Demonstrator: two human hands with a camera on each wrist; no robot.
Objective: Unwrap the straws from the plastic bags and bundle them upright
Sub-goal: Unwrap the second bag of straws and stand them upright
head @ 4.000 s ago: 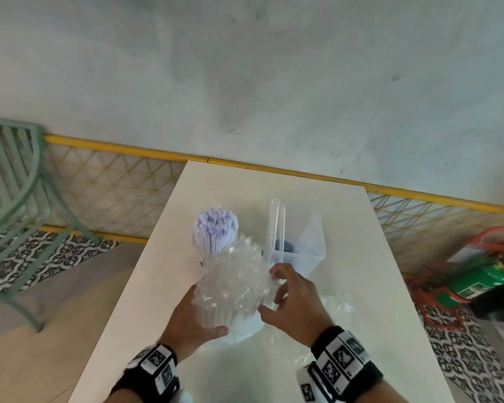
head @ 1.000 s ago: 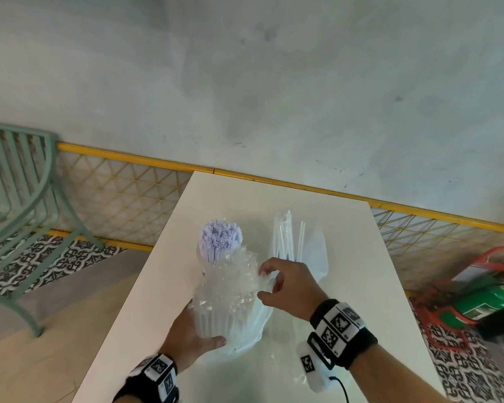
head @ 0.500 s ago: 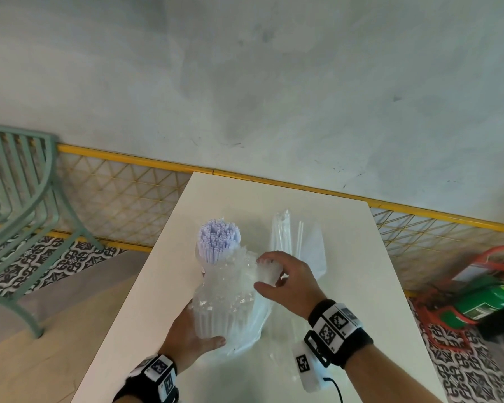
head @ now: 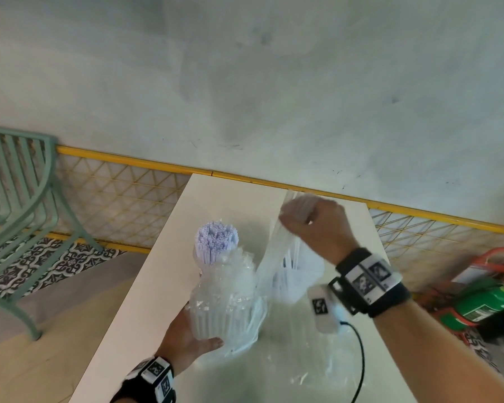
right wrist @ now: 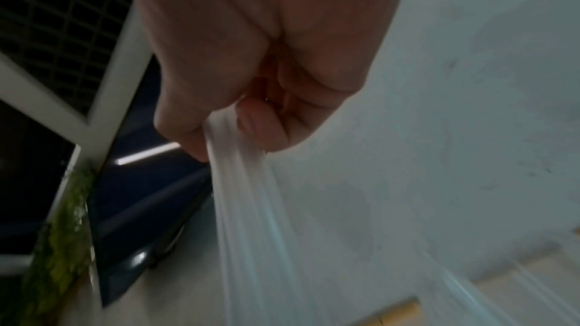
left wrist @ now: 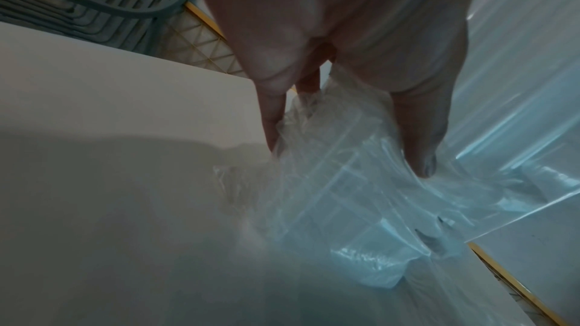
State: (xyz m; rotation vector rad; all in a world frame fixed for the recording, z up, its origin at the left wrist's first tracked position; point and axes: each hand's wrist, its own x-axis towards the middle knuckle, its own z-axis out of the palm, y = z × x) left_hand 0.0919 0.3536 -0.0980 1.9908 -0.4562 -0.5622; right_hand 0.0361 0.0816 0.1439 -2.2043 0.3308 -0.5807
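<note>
On the table [head: 163,286] the bagged straws [head: 221,301] are steadied upright by the left hand [head: 186,341]; a plastic strip [head: 269,257] is pinched and stretched by the right hand [head: 317,228] — toppling is risked if it is pulled sideways.

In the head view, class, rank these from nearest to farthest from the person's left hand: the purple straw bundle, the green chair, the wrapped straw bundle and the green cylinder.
1. wrapped straw bundle, in the left hand's grip.
2. purple straw bundle, upright just behind it.
3. Green chair on the far left and green cylinder on the far right: too close to call.
</note>
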